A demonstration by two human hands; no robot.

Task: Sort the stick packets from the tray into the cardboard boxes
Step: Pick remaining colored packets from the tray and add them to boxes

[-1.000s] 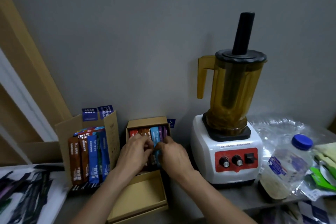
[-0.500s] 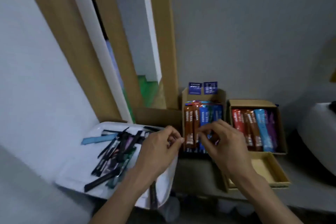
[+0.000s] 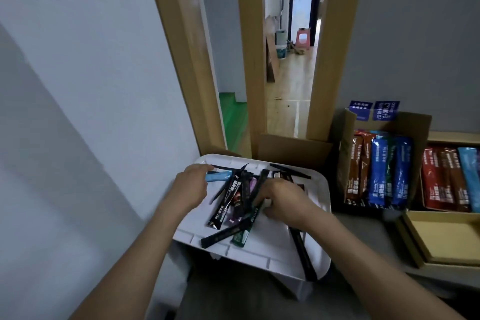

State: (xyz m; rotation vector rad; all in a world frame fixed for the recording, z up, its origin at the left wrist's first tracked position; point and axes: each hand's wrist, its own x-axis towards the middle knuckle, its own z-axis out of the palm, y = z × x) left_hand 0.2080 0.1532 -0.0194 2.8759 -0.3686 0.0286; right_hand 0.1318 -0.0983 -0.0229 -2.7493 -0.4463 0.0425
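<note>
The sorting is partly done. Against the counter's point(image 3: 368, 228) back edge, the taller cardboard box point(image 3: 413, 125) already holds upright rows of brown, blue and green packets point(image 3: 376, 171). The lower cardboard box point(image 3: 452, 136) beside it, towards the right edge, holds red, brown and light-blue ones point(image 3: 446, 179). In front of that box lies an open box lid point(image 3: 441, 236) with nothing visible in it.

A good deal is left. The white tray point(image 3: 318, 189) sits at the counter's left end, apparently overhanging it, and carries a loose heap of stick packets point(image 3: 239, 202). They are mostly dark, with purple and green among them, and lie crossed over one another. One long black packet point(image 3: 302, 254) lies apart, towards the tray's near right corner.

Both hands are over the tray. The left grip point(image 3: 191, 184) is at the far left corner, fingers curled round the end of a light-blue packet point(image 3: 218, 176), which sticks out sideways from it. The right grip point(image 3: 283, 199) is buried in the right side of the heap, fingers bent down among the dark packets. Whether it has hold of one or is only raking through them cannot be told.

By my judgement the step in hand is picking out the next packets, with many trips to the boxes to come.
</note>
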